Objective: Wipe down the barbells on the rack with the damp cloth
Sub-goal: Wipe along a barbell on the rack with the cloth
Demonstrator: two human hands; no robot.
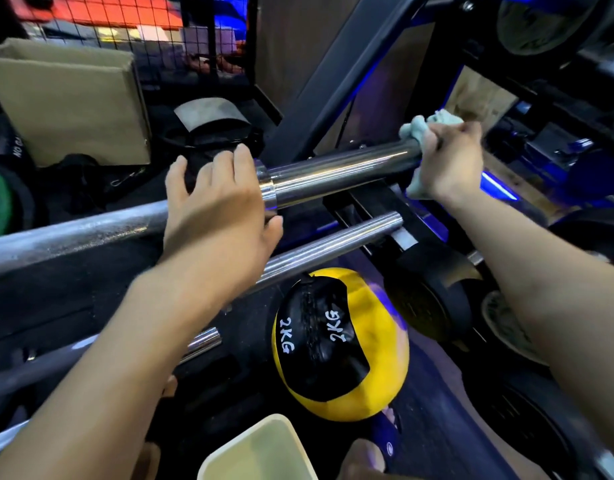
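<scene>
Gleaming barbell (pixel 336 174) amid black rack (pixel 333 81)

Bare forearms, no sleeves; hands (pixel 215 216) ungloved; blue sandal (pixel 385 441) on foot.

We are in a gym's equipment corner. Around us lie steel barbells (pixel 333 169), a yellow 2KG medicine ball (pixel 340 344), black weight plates (pixel 433 303) and a dark steel rack (pixel 336 84).

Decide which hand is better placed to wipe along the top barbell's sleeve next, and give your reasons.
Right. The right hand already grips the cloth around the end of the top barbell; the left hand holds no cloth, only steadying that bar.
</scene>
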